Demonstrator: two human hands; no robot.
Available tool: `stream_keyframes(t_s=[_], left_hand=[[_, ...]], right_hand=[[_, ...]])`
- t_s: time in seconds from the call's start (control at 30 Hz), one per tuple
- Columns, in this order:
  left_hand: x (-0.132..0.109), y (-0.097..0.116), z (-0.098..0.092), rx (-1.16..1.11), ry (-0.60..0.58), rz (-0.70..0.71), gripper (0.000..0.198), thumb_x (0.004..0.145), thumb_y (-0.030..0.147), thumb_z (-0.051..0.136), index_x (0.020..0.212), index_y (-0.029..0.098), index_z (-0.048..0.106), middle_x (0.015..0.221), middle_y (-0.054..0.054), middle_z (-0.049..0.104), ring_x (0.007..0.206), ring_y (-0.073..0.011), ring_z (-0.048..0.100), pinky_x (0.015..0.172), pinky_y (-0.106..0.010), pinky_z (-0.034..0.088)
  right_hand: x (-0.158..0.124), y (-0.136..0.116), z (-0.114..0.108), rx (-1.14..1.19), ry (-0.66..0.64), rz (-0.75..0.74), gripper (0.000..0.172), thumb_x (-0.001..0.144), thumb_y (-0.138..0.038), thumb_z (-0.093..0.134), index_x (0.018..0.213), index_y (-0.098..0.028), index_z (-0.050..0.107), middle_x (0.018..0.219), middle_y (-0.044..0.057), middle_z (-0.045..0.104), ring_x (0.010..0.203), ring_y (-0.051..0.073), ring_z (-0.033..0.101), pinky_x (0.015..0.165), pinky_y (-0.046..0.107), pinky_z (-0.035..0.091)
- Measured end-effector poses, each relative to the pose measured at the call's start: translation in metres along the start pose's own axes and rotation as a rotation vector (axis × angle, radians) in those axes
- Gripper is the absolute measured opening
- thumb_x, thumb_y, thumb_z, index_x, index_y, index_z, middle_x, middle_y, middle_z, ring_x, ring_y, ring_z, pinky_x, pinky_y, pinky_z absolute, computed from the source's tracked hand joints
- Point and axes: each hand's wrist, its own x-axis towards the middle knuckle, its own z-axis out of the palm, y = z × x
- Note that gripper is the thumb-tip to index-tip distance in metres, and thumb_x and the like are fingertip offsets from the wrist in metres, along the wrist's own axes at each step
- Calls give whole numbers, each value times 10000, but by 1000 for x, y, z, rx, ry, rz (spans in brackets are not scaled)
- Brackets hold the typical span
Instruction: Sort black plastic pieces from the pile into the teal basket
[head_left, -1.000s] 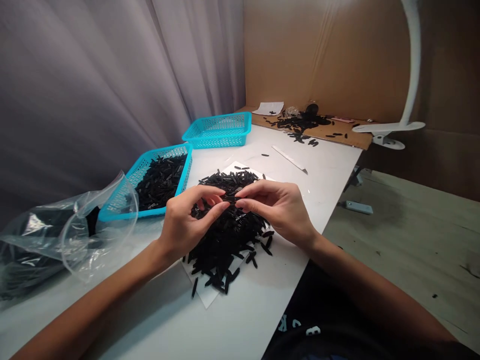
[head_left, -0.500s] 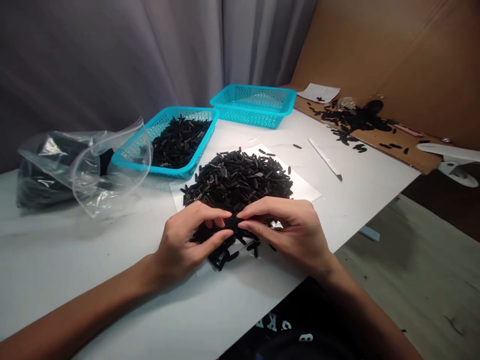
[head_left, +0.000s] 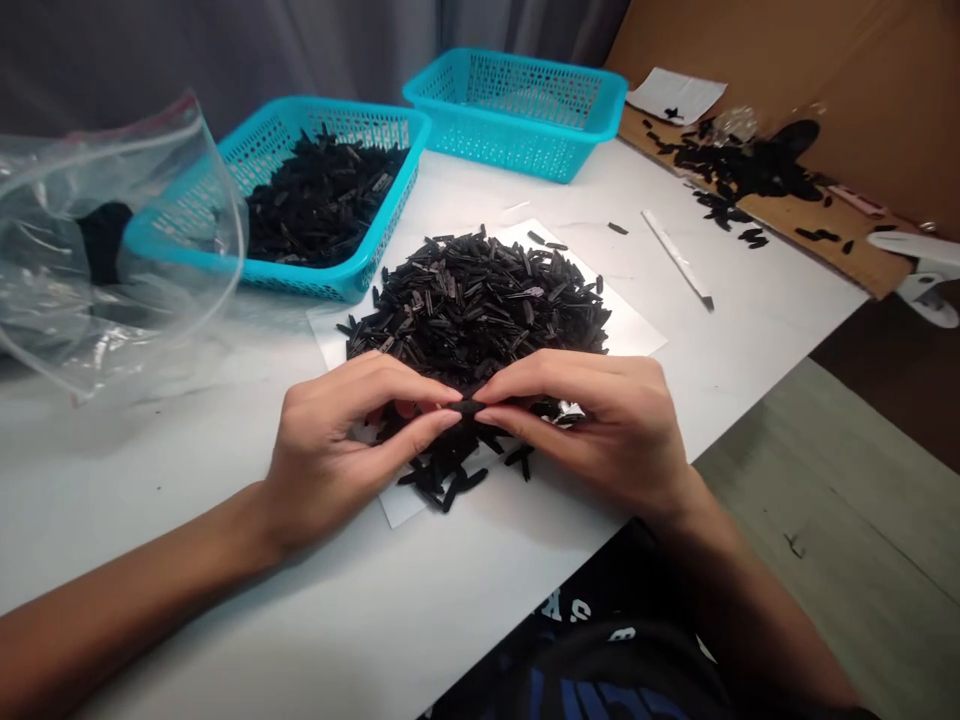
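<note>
Pinching a slim black piece (head_left: 469, 406) between them, the left hand (head_left: 337, 450) and the right hand (head_left: 600, 430) curl inward and meet at the fingertips (head_left: 448, 397) just above the white surface (head_left: 150, 530). Both hands are nearly closed and share the hold, and the fingers cover most of the piece, so its full shape is hidden. It sits at the near edge of a heap of similar pieces (head_left: 472, 300), which lies on a white paper sheet (head_left: 630, 335), with a few loose pieces under and in front of the hands. The pieces look narrow and ridged, though their material is hard to tell; moulded plastic or rubber seems likely. Each one probably weighs very little and is fairly stiff, perhaps with slight give. Their thinness and the loose way they lie suggest that a heap would shift easily when disturbed, so a single piece is best taken by its long sides with the finger pads. To the left stands a turquoise plastic basket (head_left: 397, 210) holding more of the pieces, beside a clear zip bag (head_left: 52, 290) with dark contents. A second turquoise basket (head_left: 514, 150) stands behind. A narrow white strip (head_left: 675, 255) lies on the surface to the right, and further black pieces are scattered over a brown cardboard sheet (head_left: 877, 262) beyond it.
</note>
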Motion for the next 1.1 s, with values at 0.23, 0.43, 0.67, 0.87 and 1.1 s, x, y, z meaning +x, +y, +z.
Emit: stream_keyframes(t_s=[0.23,0.43,0.67,0.87,1.1], left_hand=[[0,0,0,-18,16,52,167,875,116,797,1017,190,750,876,-2,766,744,-106,669,655,-252,517],[2,0,-1,17,21,49,95,887,133,785,968,176,758,855,-2,768,736,-105,679,668,-248,522],[0,1,3,9,26,71,76,891,139,785,951,169,749,845,-1,766,744,-105,685,685,-250,535],[12,-15,-16,254,123,169,92,907,167,773,978,220,748,898,0,794,791,-152,709,733,-323,545],[40,-93,-77,831,304,157,173,936,358,698,901,221,797,780,-26,757,813,-235,618,778,-439,466]], right_hand=[[0,-1,0,-13,3,-29,70,933,-139,740,930,-197,778,860,30,809,731,151,753,690,248,595],[1,-2,0,-36,-22,-34,100,953,-134,707,930,-190,786,866,36,808,746,152,758,701,238,595],[1,-3,0,-59,-11,-57,84,947,-125,714,941,-182,775,883,43,812,769,157,767,722,242,609],[-1,1,3,-26,45,-55,159,920,-82,733,1061,-152,747,1025,73,807,813,135,756,755,224,630],[-1,1,5,-60,85,-57,168,932,-40,680,1045,-147,744,1011,80,804,850,142,758,787,244,642]])
